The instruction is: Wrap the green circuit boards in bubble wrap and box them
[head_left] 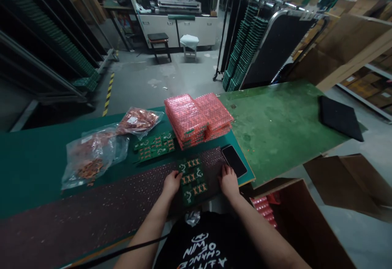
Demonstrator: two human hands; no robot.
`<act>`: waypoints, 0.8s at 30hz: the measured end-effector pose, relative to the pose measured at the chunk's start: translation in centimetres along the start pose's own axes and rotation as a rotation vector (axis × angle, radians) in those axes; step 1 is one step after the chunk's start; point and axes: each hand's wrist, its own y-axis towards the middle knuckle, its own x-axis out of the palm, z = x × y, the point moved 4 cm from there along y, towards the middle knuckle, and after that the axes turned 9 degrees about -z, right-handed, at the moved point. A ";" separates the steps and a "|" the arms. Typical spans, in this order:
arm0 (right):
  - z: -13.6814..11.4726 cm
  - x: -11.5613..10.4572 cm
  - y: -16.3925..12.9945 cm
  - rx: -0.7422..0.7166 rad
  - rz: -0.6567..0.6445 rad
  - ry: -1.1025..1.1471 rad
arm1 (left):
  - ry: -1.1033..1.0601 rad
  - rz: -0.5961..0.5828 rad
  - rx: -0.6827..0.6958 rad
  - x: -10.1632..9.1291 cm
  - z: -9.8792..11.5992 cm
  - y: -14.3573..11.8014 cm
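Note:
A green circuit board (192, 178) with copper-coloured parts in rows lies on the dark speckled mat (128, 197) in front of me. My left hand (172, 182) is closed at the board's left edge, thumb and fingers gripping it. To the right, my right hand (229, 181) rests apart from the board with its fingers lying down beside a black phone (234, 161), holding nothing that I can see. Beyond the mat, more green circuit boards (154, 146) with similar copper parts lie together.
Two stacks of pink bubble-wrapped packs (186, 116) stand behind the boards. Clear bags of copper-coloured parts (92, 154) lie at left. A cardboard box (301, 220) stands low at right, below the green table (275, 118) with a black flat item (340, 118).

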 end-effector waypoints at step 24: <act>-3.1 -6.7 0.0 -0.385 -0.013 1.491 | 0.257 -0.088 0.030 0.1 2.1 -2.2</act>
